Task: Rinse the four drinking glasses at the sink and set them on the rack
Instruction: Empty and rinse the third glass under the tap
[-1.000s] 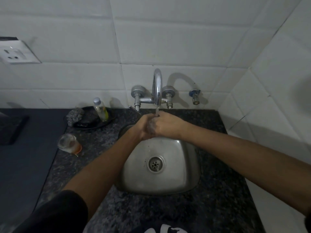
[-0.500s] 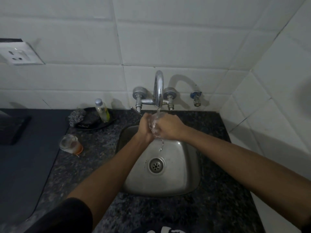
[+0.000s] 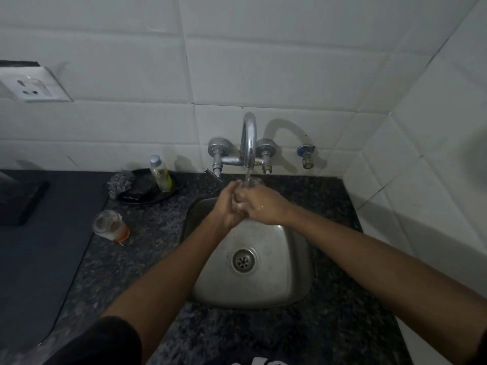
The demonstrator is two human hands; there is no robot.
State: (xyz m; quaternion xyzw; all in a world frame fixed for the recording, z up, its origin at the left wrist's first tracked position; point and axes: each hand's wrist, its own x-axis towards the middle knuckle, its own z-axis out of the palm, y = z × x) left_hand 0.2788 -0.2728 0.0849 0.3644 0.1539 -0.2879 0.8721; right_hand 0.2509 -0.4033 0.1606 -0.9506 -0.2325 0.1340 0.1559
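- Tilting under the tap's stream, a clear drinking glass (image 3: 251,183) sits between both hands over the back edge of the sink (image 3: 287,275); its rim seems to point up and away toward the spout, long axis leaning toward the wall, though the hands hide most of it and the dim light blurs the rest.
- Only the upper part of the glass shows, transparent and wet, with water running into or over it.
- The left hand (image 3: 226,206) has its fingers curled round the near side of the glass; the right hand (image 3: 263,206) wraps it from the other side, fingers closed together on it, the two hands touching.
- The faucet (image 3: 249,140) arches from the tiled wall, its spout just above the glass, a valve handle on each side.
- The steel basin lies open below the hands, the drain (image 3: 243,260) near its middle, with free room toward the near rim.
- On the dark speckled counter (image 3: 147,248) to the left, well apart from the sink, a second glass (image 3: 110,225) stands with an orange tint at its base, close to the counter's left edge.
- Further back, a small bottle (image 3: 160,173) stands on a dark dish (image 3: 147,196) beside a scrubber (image 3: 121,183).
- A wall socket (image 3: 34,85) sits at the far left.
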